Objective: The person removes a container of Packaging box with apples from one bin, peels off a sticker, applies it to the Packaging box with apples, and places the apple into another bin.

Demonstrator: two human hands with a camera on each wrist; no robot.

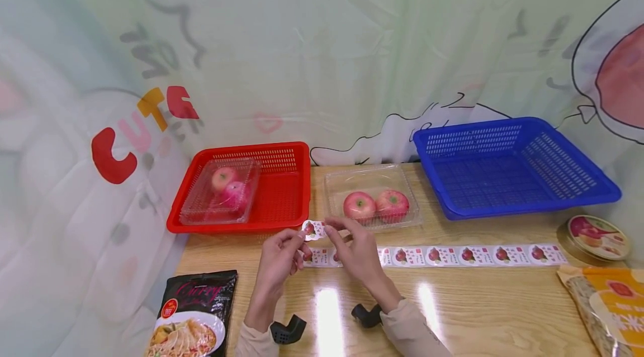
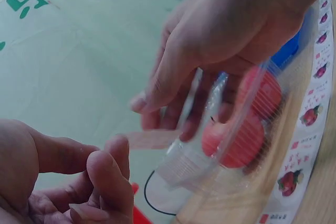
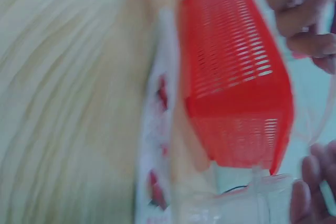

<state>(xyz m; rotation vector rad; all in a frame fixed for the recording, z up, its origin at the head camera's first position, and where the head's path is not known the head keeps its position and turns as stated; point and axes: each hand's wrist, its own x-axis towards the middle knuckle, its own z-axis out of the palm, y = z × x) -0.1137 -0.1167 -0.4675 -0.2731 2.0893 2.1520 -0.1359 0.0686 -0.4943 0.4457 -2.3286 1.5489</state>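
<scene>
Currently your left hand [image 1: 278, 256] has its fingers clamped on one sticker [image 1: 312, 229], above the counter [image 1: 478, 306]; your right hand [image 1: 358, 251] is at its other edge, finger grip unclear. Sticker strip [image 1: 468, 256] runs beneath. Beyond: clear box [image 1: 369, 179] holding two apples [image 1: 359, 206], red basket [image 1: 279, 195] left, blue basket [image 1: 490, 178] right.

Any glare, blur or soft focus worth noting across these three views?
Head view: mostly crisp, with two bright glare streaks on the wooden table; left wrist view: the loose sticker is smeared and its print unreadable, while the sticker strip shows its pictures more clearly; right wrist view: the blurriest, that strip's print smeared, though the red basket's holes remain distinguishable.
</scene>
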